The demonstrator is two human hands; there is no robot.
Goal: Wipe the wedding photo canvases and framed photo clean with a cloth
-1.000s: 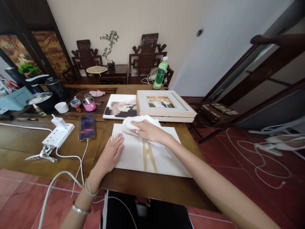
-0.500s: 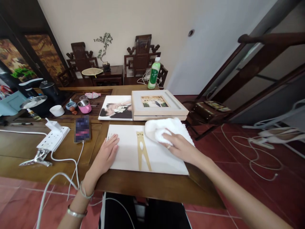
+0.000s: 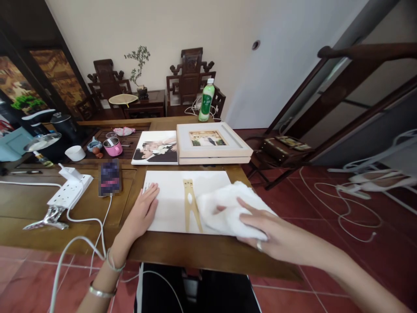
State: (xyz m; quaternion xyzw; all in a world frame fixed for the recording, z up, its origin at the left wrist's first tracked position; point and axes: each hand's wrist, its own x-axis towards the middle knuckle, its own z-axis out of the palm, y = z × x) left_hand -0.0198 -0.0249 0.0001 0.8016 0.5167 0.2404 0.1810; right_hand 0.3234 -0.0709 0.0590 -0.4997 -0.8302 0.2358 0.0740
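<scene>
A white panel (image 3: 169, 204) with a tan, long-legged cat-like figure (image 3: 190, 204) on it lies flat near the table's front edge. My left hand (image 3: 143, 211) rests flat on the panel's left edge, fingers stretched out and holding nothing. Bunched in my right hand (image 3: 260, 221) is a white cloth (image 3: 231, 206), which covers the panel's right part and front right corner. Just behind the panel are a photo panel (image 3: 154, 148) and a stack of pale framed pictures (image 3: 213, 145).
A green bottle (image 3: 206, 101) stands at the table's back edge. Left of the panel lie a phone (image 3: 110, 177) on a cable and a white power strip (image 3: 70, 191). A pink cup (image 3: 112, 147) and a white cup (image 3: 75, 153) stand farther back. White cords hang over the front edge.
My right hand has drawn the cloth from the panel's far right part toward its front right corner. My left hand stays on the left edge. The view has shifted slightly.
</scene>
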